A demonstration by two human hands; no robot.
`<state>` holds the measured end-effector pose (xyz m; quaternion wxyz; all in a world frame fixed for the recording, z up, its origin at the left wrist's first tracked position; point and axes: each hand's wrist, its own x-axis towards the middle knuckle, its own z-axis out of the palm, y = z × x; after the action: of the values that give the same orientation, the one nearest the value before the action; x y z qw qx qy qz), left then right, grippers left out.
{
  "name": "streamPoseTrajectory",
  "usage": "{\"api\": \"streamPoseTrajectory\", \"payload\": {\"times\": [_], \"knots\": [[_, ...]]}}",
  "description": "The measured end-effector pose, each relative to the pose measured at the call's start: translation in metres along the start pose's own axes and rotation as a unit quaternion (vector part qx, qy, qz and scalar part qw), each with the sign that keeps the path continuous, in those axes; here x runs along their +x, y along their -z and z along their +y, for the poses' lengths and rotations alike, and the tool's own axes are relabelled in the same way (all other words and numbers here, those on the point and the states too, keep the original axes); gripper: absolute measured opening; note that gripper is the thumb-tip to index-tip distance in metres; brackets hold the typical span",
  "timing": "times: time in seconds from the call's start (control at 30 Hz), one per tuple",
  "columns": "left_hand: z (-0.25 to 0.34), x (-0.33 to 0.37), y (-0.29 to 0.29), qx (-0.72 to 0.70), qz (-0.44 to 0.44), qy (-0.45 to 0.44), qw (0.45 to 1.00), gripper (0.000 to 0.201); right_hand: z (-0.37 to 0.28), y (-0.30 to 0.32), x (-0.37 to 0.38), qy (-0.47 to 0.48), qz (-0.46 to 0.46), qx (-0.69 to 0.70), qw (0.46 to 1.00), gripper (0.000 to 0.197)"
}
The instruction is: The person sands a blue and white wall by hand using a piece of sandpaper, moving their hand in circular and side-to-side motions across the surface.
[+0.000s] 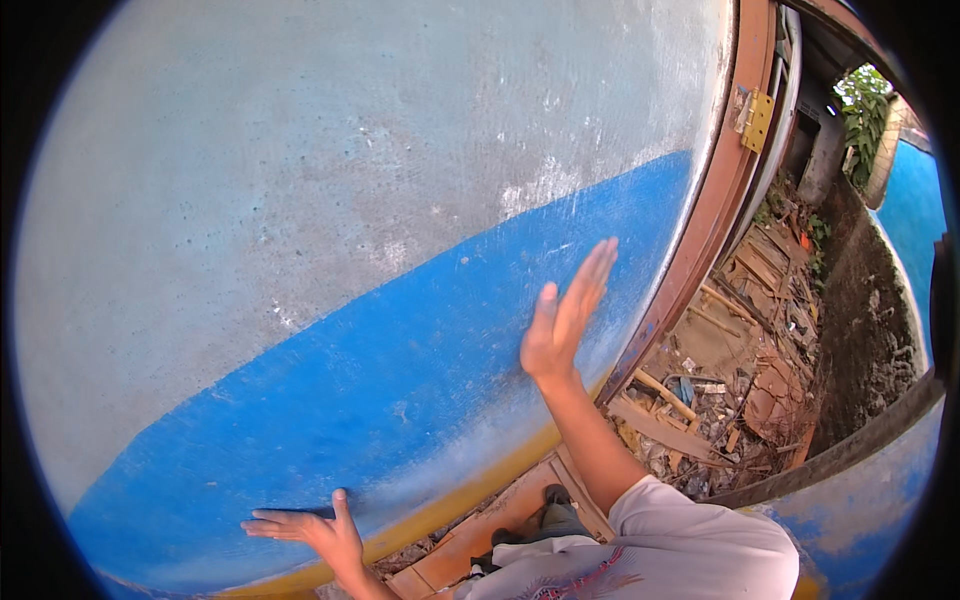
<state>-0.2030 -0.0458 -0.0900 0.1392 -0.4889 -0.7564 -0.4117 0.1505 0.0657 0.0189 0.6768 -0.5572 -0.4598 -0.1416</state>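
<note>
A wall [400,420] fills most of the view, pale grey above and bright blue below, with chalky white scuffs along the border of the two colours. Low on the blue part, my left hand [325,535] is stretched out with the thumb raised and the fingers pointing left. My right hand [565,325] is held up farther right, over the blue paint near the door frame, its fingers straight and slightly blurred. Both hands hold nothing. Whether either palm touches the wall, I cannot tell.
A brown wooden frame [690,240] with a brass hinge [757,122] edges the wall at right. Beyond lies ground strewn with debris [740,350], wood pieces and a mossy low wall [870,320]. Orange-brown boards [500,520] lie by my feet, below a yellow band [480,462].
</note>
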Motion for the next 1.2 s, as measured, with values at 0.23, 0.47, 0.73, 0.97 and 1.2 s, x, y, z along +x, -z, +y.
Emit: {"api": "streamPoseTrajectory", "payload": {"times": [0.23,0.47,0.73,0.97,1.2], "knots": [[-0.001,0.004,-0.002,0.008,-0.001,-0.013,1.0,0.132,0.042,-0.012,-0.085,0.114,-0.044,-0.03,0.992,0.075],[0.0,0.001,-0.002,-0.003,-0.016,-0.004,1.0,0.131,0.009,-0.004,0.006,0.032,0.0,-0.02,0.999,0.075],[-0.004,0.003,-0.004,0.039,0.025,-0.033,0.998,0.125,0.067,-0.003,-0.049,-0.11,0.0,0.0,0.994,0.077],[-0.002,0.002,-0.005,0.005,0.008,-0.008,1.0,0.128,0.043,-0.003,-0.046,0.182,-0.045,-0.081,0.979,0.078],[0.001,0.002,-0.005,0.006,0.026,-0.031,0.999,0.12,0.067,0.005,-0.008,-0.076,0.029,-0.008,0.997,0.078]]}}
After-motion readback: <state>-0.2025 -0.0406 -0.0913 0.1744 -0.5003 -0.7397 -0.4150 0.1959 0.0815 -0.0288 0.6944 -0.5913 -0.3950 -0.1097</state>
